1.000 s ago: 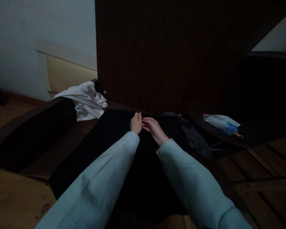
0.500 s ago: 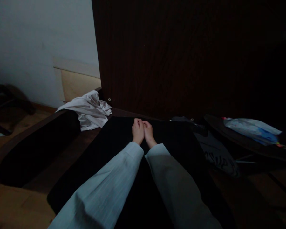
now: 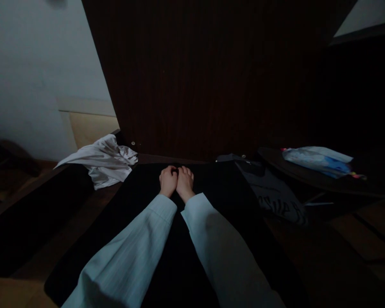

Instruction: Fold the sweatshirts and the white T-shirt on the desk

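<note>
My left hand (image 3: 168, 180) and my right hand (image 3: 185, 179) rest side by side, close together, near the far edge of a large black cloth (image 3: 218, 201). Their backs face up and the fingers curl down onto the dark fabric, closed on it; the fingertips are hidden. Light grey-blue sleeves cover both forearms. Spread wide, the black cloth reaches down toward me, and its folds are lost in the dim light.
A crumpled pale cloth (image 3: 107, 160) hangs over the wooden armrest at left. Right of the black cloth lies a dark grey fabric item with lettering (image 3: 276, 199). Beyond it, a plastic packet (image 3: 317, 161) sits on a dark round surface. A tall dark wooden panel (image 3: 205, 85) stands behind.
The view has shifted, so the surroundings sit further left. My hands, pressed together with fingers bunched before, now lie flatter with the finger backs showing more.
</note>
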The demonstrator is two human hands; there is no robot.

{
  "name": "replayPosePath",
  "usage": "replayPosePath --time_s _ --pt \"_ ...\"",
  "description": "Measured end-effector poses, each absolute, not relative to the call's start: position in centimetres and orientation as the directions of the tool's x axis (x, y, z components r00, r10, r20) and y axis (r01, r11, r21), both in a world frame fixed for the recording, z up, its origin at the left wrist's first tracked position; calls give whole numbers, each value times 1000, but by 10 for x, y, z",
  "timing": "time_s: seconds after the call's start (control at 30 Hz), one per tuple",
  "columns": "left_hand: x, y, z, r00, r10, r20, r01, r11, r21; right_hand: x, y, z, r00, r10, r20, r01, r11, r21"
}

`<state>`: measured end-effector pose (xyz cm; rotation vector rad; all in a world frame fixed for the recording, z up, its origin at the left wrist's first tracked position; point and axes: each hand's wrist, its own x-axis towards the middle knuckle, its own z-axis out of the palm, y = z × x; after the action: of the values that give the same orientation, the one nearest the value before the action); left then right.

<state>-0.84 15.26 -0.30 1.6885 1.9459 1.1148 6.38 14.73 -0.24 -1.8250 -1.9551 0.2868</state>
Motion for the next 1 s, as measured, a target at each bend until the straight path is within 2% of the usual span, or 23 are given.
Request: replayPosePath --time_s 0.07,0.2,0.67,0.87,1.0 --pt "-10 154 -2 -179 958 224 736 -21 677 63 148 -4 -48 990 129 910 96 -403" --pt "-11 155 0 -159 966 205 792 1 610 63 152 -7 -91 992 82 918 115 -379" --pt "-41 155 -5 -252 951 176 823 115 556 37 161 -6 -262 965 29 920 259 -295" --pt "-56 152 -1 -254 953 167 837 130 531 23 165 -4 -289 957 30 890 280 -361" --pt "-56 149 -1 -215 957 197 865 93 493 31 171 -5 -320 947 37 808 293 -510"
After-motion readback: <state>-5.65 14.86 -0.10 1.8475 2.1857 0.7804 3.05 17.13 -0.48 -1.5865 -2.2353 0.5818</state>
